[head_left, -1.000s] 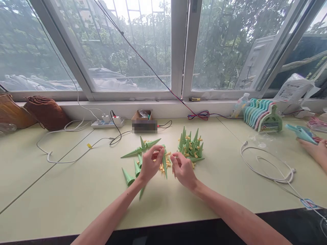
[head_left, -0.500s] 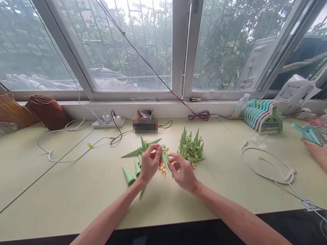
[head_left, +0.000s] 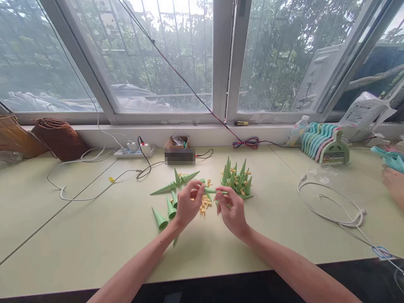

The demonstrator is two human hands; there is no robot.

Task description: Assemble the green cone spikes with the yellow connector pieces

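A green plastic watering spike (head_left: 210, 190) lies nearly level between my two hands above the table. My left hand (head_left: 190, 205) is closed on its wide end, and the fingers of my right hand (head_left: 232, 209) pinch it toward the pointed tip. Below the hands is a small heap of yellow valve pieces (head_left: 205, 202). To the left, several loose green spikes (head_left: 159, 219) stand or lie on the table, some partly behind my left hand. Beyond my right hand stands a cluster of green spikes with yellow valves fitted (head_left: 236, 179).
At the back are a power strip (head_left: 134, 152), a small cardboard box (head_left: 176, 142) and a blurred dark box (head_left: 179, 156). Coiled white cable (head_left: 331, 206) and a row of pastel hangers (head_left: 325, 143) occupy the right. Another person's hand (head_left: 393, 185) holds turquoise pieces at the right edge.
The spike has turned from pointing down toward me to lying nearly level, tip to the right. My right hand has shifted slightly right and grips it. The other person's hand moved right.
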